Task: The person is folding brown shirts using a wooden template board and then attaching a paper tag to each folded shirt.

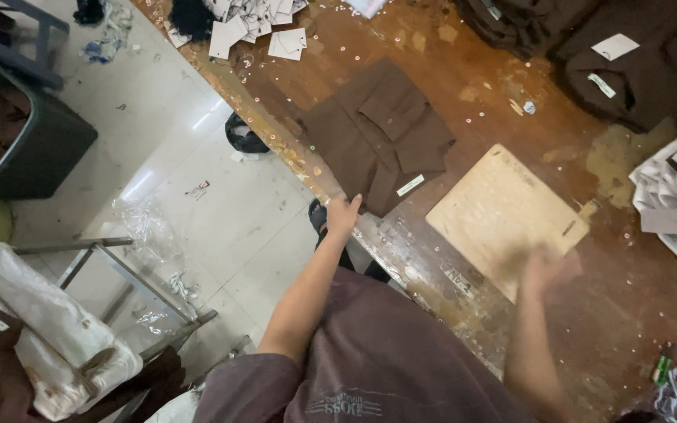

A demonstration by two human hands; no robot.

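A folded dark brown garment (381,133) with a flap pocket and a small white tag lies on the worn wooden table (511,86). My left hand (343,213) rests at the table's near edge, touching the garment's lower corner. My right hand (546,270) is blurred by motion over the near corner of a pale wooden board (499,207) that lies flat beside the garment. I cannot tell whether the right hand holds anything.
More brown garments (628,55) are piled at the table's far right, white cloth (667,192) at the right edge. White paper cards (256,27) are scattered at the far end. On the floor stand a dark bin (37,141), a metal frame (131,282) and white sacks (48,329).
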